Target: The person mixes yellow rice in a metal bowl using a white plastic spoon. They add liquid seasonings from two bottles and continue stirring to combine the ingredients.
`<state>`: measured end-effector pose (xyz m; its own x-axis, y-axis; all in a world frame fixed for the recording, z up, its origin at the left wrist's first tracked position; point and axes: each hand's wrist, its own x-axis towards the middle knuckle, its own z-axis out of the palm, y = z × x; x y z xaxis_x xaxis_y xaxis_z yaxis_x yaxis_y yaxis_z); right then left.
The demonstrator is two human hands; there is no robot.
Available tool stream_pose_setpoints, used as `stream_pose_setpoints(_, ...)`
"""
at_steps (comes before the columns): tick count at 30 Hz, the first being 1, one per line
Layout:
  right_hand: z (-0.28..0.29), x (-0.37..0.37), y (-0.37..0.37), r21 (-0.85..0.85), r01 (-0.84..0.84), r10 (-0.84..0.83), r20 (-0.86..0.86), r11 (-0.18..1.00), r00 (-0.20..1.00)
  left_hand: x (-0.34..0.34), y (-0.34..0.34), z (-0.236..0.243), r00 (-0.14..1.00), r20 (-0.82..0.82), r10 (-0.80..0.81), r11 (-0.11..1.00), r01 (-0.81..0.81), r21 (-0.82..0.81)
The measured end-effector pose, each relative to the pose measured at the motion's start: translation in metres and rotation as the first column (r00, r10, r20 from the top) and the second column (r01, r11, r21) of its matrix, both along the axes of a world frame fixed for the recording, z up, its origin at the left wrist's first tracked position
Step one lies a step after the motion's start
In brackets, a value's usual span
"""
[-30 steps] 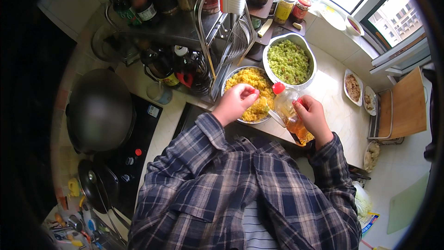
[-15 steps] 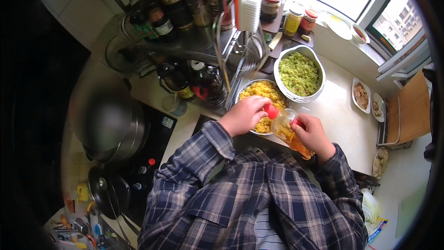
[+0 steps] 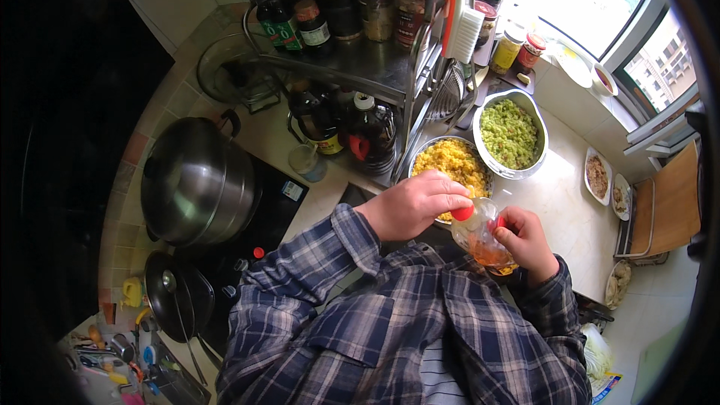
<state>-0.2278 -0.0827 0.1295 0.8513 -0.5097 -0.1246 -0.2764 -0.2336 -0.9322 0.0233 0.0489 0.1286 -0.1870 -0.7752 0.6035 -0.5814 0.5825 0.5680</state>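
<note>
My left hand (image 3: pixel 411 206) has its fingers closed on the red cap (image 3: pixel 463 212) at the top of a clear plastic bottle with amber liquid (image 3: pixel 483 252). My right hand (image 3: pixel 525 244) grips the bottle's body, which leans over the near side of a round bowl of yellow, grainy food (image 3: pixel 450 161). A white bowl of chopped green food (image 3: pixel 508 135) sits just behind it to the right. Part of the yellow bowl is hidden by my left hand and the bottle.
On my left stand a large steel pot (image 3: pixel 196 180) on a black cooktop (image 3: pixel 270 214) and a dark pan (image 3: pixel 180 292). A metal rack (image 3: pixel 382 67) holds jars and bottles. Two small plates (image 3: pixel 598 176) and a wooden board (image 3: pixel 664 199) are at the right, below the window.
My left hand has moved onto the bottle's red cap and closed on it. The view has shifted, so the counter and bowls appear further right. The bottle is still in my right hand.
</note>
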Motion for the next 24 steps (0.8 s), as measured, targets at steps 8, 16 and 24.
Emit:
stream_pose_setpoints(8, 0.002, 0.009, 0.019, -0.052, -0.126, 0.125, -0.010, 0.991, 0.992, -0.002, 0.027, 0.007, 0.979, -0.153, -0.132, 0.991, 0.129, -0.028)
stream_pose_setpoints(16, -0.013, 0.001, 0.042, 0.020, 0.017, -0.019, 0.077, 1.000, 0.997, 0.003, 0.028, 0.008, 0.997, -0.065, 0.036, 0.995, -0.029, 0.099)
stream_pose_setpoints(24, -0.020, -0.036, 0.042, -0.052, 0.058, -0.059, -0.012, 0.997, 0.998, -0.017, 0.009, -0.004, 0.988, 0.025, -0.154, 0.985, 0.151, 0.082)
